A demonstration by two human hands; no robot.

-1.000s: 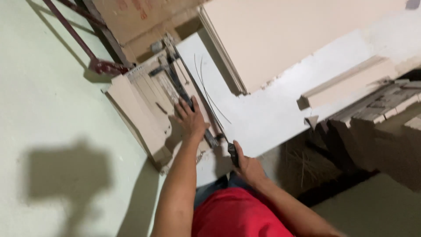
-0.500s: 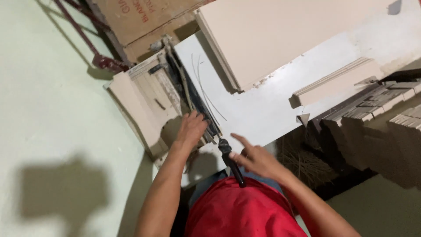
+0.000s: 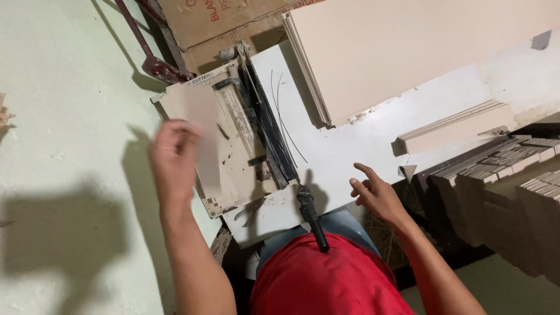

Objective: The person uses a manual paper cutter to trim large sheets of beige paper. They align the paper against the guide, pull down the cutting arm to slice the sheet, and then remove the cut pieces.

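A manual tile cutter [image 3: 256, 134] with dark rails lies on a white board [image 3: 350, 146] in front of me, its black handle [image 3: 312, 219] pointing at my red shirt. My left hand [image 3: 174, 156] is raised to the left of the cutter. Its fingers are closed on a narrow beige tile strip [image 3: 201, 125] that looks blurred with motion. My right hand [image 3: 376, 195] hovers to the right of the handle, over the board's near edge, with fingers spread and nothing in it.
A stack of large beige tiles [image 3: 408, 46] rests on the board's far side, with a cardboard box [image 3: 233, 23] behind it. A thin tile offcut [image 3: 461, 125] and several stacked strips [image 3: 501, 163] lie to the right. A dark red metal bar [image 3: 149, 55] lies on the pale green floor [image 3: 70, 116].
My left hand left the cutter bed and swung left, lifting the tile strip. My right hand let go of the cutter handle and moved right, opening.
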